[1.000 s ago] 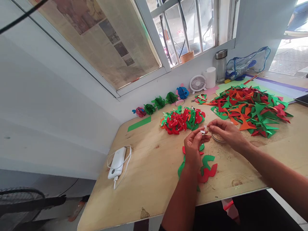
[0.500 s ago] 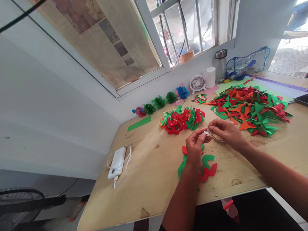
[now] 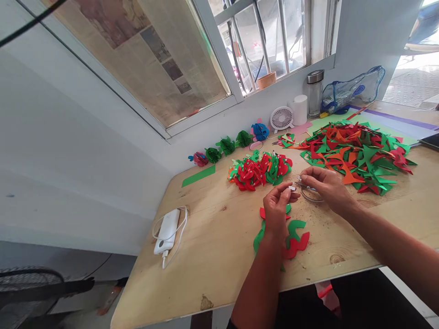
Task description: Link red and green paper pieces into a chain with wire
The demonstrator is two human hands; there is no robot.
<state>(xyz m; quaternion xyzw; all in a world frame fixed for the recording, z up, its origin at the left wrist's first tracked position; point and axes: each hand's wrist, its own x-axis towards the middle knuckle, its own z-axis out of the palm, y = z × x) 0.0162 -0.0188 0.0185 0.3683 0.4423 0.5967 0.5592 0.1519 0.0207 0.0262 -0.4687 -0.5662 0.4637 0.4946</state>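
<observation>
My left hand (image 3: 276,203) is closed in a pinch on a small white piece (image 3: 292,188), which looks like paper or tape. Just to its right, my right hand (image 3: 325,186) is also pinched, with a tiny white bit (image 3: 299,178) at its fingertips. Under the right fingers shows a thin grey ring (image 3: 311,199); whether they hold it or only hover over it, I cannot tell. Curved red paper cutouts (image 3: 295,246) and green paper cutouts (image 3: 297,225) lie below and beside my left wrist, which hides some of them.
Behind my hands is a heap of red and green paper shapes (image 3: 252,171). A larger pile of paper scraps (image 3: 360,153) spreads at right. Along the wall stand paper flowers (image 3: 226,145), a small fan (image 3: 281,119) and a bottle (image 3: 314,93). A white power bank (image 3: 167,231) lies left.
My hands have moved slightly apart. The right hand has shifted a little right, and a gap now shows between the two sets of fingertips.
</observation>
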